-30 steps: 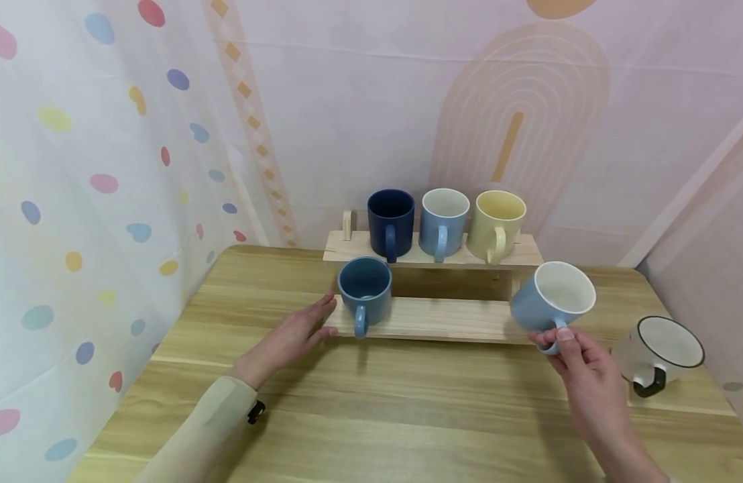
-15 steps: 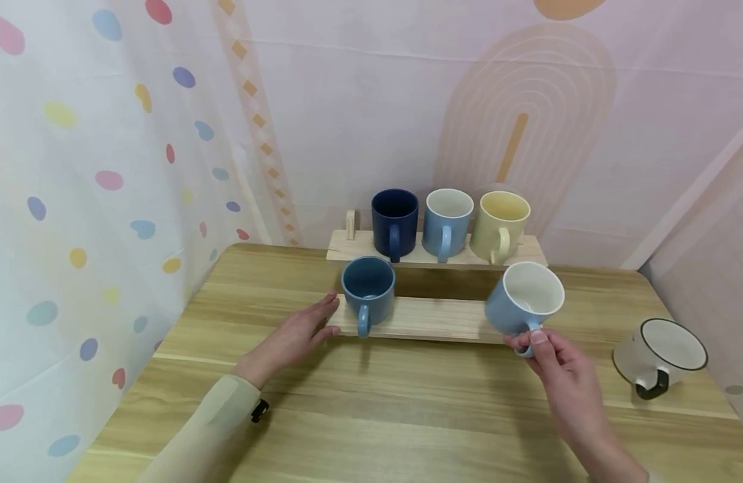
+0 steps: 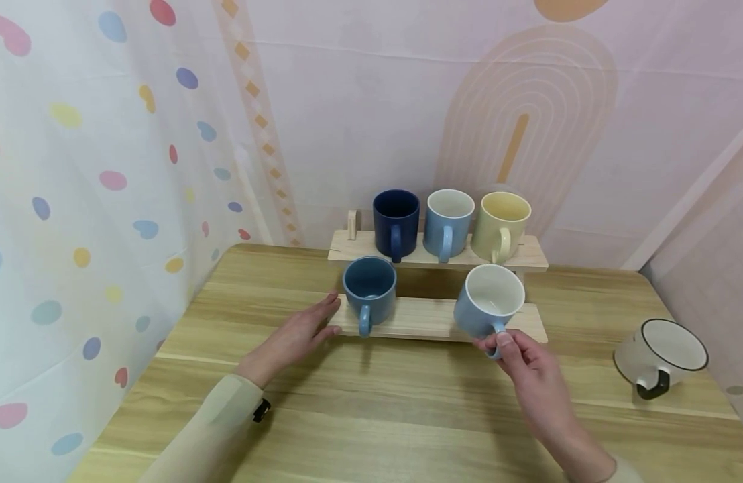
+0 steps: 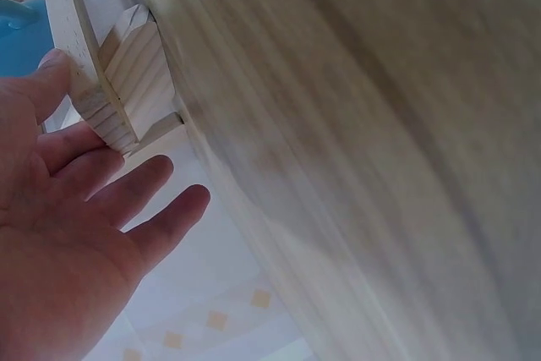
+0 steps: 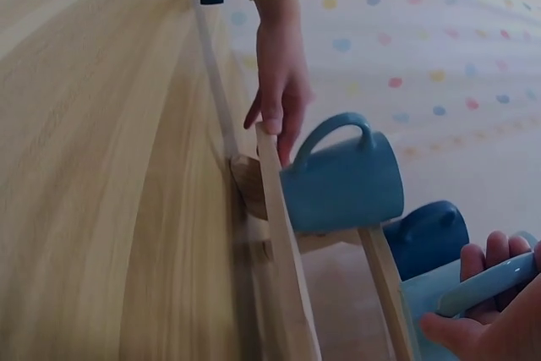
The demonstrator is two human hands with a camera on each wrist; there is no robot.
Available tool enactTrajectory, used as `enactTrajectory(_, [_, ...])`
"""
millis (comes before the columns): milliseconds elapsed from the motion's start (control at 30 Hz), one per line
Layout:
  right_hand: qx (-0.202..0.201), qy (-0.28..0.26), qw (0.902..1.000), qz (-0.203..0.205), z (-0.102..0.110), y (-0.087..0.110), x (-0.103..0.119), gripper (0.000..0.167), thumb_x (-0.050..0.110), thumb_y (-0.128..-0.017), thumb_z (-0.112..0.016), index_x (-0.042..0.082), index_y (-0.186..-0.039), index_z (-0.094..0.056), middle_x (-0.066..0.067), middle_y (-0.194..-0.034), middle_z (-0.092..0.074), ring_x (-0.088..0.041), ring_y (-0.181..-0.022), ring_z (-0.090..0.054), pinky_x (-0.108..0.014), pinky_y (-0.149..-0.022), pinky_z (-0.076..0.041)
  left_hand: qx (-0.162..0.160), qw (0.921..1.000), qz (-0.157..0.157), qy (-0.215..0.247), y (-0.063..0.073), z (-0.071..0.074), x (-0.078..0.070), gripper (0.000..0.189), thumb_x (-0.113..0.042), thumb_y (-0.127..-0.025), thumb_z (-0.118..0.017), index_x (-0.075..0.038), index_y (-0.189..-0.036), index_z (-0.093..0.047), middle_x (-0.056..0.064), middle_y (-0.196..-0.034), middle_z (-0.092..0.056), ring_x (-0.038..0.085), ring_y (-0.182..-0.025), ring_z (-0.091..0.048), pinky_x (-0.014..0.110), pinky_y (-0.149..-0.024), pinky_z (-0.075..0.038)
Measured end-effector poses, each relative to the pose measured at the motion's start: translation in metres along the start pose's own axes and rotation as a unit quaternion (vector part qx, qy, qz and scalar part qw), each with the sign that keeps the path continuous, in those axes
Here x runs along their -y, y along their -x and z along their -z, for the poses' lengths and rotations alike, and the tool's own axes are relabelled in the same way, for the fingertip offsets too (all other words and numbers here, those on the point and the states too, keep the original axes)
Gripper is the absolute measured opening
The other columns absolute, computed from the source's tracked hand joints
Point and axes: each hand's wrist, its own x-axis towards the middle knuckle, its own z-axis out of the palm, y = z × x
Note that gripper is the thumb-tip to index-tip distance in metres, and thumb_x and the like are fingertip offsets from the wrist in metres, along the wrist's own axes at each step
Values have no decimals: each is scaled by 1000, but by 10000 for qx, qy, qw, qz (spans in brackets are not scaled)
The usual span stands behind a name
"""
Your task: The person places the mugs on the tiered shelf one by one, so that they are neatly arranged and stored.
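My right hand (image 3: 531,379) pinches the handle of a light blue mug (image 3: 477,315) with a white inside. The mug tilts slightly and overlaps the right part of the lower board of a wooden two-tier rack (image 3: 426,318). In the right wrist view its handle (image 5: 486,287) lies between thumb and fingers. My left hand (image 3: 296,339) touches the left end of that lower board, fingers extended. In the left wrist view the thumb and index finger are at the board end (image 4: 110,120). A teal mug (image 3: 371,295) stands on the board beside this hand.
On the upper tier stand a navy mug (image 3: 397,225), a second light blue mug (image 3: 446,228) and a yellow mug (image 3: 499,228). A white mug (image 3: 646,355) with black rim and handle stands at the right of the wooden table (image 3: 371,416). A patterned curtain (image 3: 359,121) hangs behind.
My right hand has carried the light blue mug leftward, from the right end of the lower board to over it. The left hand stays at the board's left end.
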Motion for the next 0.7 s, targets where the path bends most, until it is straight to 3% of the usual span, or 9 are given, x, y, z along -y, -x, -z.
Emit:
enactTrajectory(300, [120, -8, 9999, -103, -16, -5, -6, 31, 9, -111, -48, -19, -107, -61, -4, -99, -74, -11, -103, -73, -22, -98, -54, 62, 10000, 8, -11, 0, 1, -1, 65, -33, -106, -61, 0, -157, -40, 17, -166, -28, 39, -148, -38, 57, -117, -36])
enactTrajectory(700, [226, 130, 9980, -571, -36, -14, -12, 33, 17, -111, -51, -12, -107, -65, -8, -102, -72, -14, -107, -71, -22, -101, -52, 91, 9999, 62, -84, -1, 1, -2, 65, -34, -106, -60, -1, -157, -40, 17, -166, -28, 39, -148, -38, 56, -117, -36])
